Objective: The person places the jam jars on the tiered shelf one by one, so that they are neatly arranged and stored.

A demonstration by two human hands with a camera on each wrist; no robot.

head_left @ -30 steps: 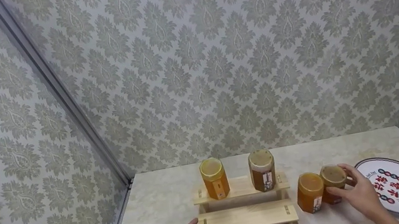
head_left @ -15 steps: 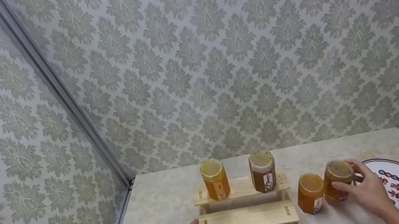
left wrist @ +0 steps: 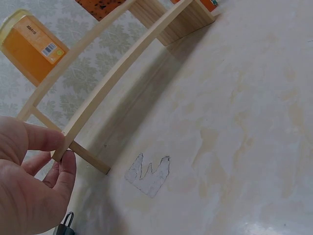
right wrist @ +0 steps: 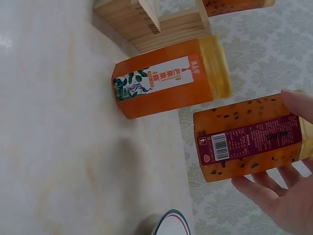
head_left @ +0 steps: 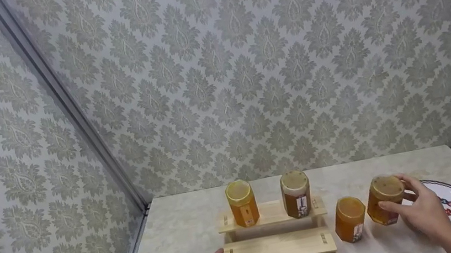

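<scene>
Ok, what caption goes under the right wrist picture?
Right hand holds a seeded jar off the table beside an orange jar.

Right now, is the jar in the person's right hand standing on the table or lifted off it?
Lifted: the seeded jar hangs clear of the marble table in the right hand.
</scene>
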